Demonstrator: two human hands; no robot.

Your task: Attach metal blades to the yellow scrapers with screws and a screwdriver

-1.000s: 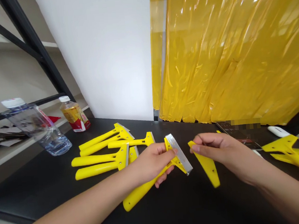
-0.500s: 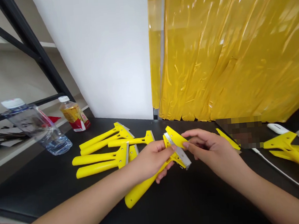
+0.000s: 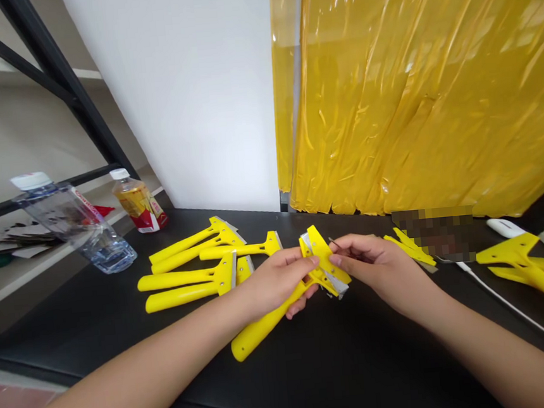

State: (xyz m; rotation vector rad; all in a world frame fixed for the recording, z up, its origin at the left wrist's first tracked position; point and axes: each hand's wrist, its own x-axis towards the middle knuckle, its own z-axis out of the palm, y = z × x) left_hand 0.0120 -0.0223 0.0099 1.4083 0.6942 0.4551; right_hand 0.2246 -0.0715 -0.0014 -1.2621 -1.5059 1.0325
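My left hand [image 3: 283, 285] is closed around a yellow scraper [image 3: 264, 331], its handle slanting down to the left. Across the scraper's head lies a yellow cover plate [image 3: 321, 250], with a grey metal blade [image 3: 339, 284] showing from under it. The left thumb presses near the plate. At the plate's right edge, my right hand [image 3: 369, 256] is closed in a pinch; a thin dark rod [image 3: 332, 241] pokes out by its fingertips, its other end hidden. Several yellow scrapers [image 3: 183, 279] lie left of my hands, blades pointing right.
Loose yellow plates [image 3: 412, 249] lie right of my right hand, beside a blurred-out patch. More yellow scraper handles [image 3: 534, 263] and a white cable [image 3: 500, 311] are farther right. A clear bottle [image 3: 78, 227] and a juice bottle [image 3: 139, 203] stand at left. Yellow film [image 3: 409, 90] hangs behind.
The yellow plate has turned and now lies more closely along the scraper head. My right fingers have shifted to its edge, and the thin dark rod now shows. The view has shifted slightly.
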